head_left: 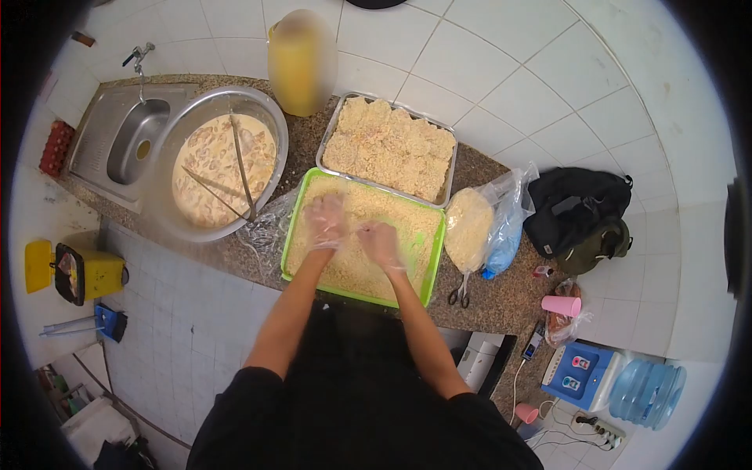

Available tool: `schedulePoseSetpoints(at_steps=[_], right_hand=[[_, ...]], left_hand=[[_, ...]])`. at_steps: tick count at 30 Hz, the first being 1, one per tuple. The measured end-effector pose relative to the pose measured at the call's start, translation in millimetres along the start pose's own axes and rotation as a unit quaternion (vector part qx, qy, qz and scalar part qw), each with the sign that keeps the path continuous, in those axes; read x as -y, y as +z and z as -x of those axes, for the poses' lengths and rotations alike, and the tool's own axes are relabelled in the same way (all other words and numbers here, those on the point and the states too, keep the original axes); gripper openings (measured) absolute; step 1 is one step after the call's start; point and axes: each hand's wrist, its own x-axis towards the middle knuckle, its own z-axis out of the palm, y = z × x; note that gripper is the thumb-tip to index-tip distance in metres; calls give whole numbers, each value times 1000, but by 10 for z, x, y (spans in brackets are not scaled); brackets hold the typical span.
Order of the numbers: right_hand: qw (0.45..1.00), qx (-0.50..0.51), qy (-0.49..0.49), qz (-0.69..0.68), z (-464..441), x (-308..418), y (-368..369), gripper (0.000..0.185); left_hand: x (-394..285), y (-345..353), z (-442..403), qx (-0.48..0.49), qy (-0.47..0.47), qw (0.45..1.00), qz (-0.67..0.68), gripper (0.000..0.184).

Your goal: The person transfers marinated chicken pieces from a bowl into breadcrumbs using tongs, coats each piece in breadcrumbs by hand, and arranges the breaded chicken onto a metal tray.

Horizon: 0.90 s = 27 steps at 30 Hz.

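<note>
A green tray [435, 258] filled with pale breadcrumbs [313, 270] lies in front of me on the counter. My left hand [325, 222], in a clear plastic glove, rests on the crumbs at the tray's left side, fingers stretched forward. Beside it, my right hand [380, 243], gloved too, is curled closed over the crumbs; anything inside it is hidden. Behind stands a metal tray [453, 168] of crumb-coated pieces [392, 145]. To the left, a large metal bowl [274, 117] holds pieces in creamy batter [223, 172], with metal tongs [243, 168] leaning in it.
A sink [129, 149] sits left of the bowl. A yellow container [301, 66] stands behind. Right of the tray are a bag of crumbs [468, 223], scissors [460, 294], a black bag [576, 207] and a pink cup [561, 305]. A water dispenser [583, 376] stands farther right.
</note>
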Motion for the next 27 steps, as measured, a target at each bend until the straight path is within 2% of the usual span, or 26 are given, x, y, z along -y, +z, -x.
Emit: schedulePoseSetpoints(at_steps=[2, 5, 8, 11, 15, 17, 18, 19, 20, 21, 23, 27], right_hand=[[995, -50, 64, -65, 184, 13, -219, 21], [979, -22, 169, -112, 326, 185, -625, 22], [966, -45, 213, -142, 404, 192, -663, 22], [957, -8, 233, -174, 376, 179, -697, 23], [967, -49, 186, -167, 101, 146, -571, 25], [973, -53, 172, -147, -13, 191, -460, 27], [989, -38, 120, -75, -102, 214, -428, 29], [997, -21, 74, -2, -144, 259, -387, 32], [997, -2, 33, 70, -133, 313, -338, 35], [993, 67, 52, 81, -172, 372, -301, 38], [970, 207, 76, 103, -308, 482, -251, 46], [990, 137, 32, -29, -133, 260, 27, 43]], left_hand=[[43, 38, 34, -6, 13, 1000, -12, 27], [10, 77, -35, -8, 21, 1000, -22, 29], [-197, 169, -137, -16, 42, 998, 35, 31], [-260, 409, -159, -66, 48, 991, 104, 30], [-171, 784, -139, -214, 66, 954, 200, 25], [-90, 529, -130, -253, 7, 915, 313, 21], [-46, 351, -178, -270, -21, 889, 368, 19], [5, 144, -205, -279, -85, 894, 340, 17], [57, -85, -186, -282, -148, 896, 310, 15], [98, -243, -181, -285, -210, 892, 280, 13], [317, -366, -53, -250, -201, 887, 332, 10], [661, -561, 348, -197, -173, 887, 379, 10]])
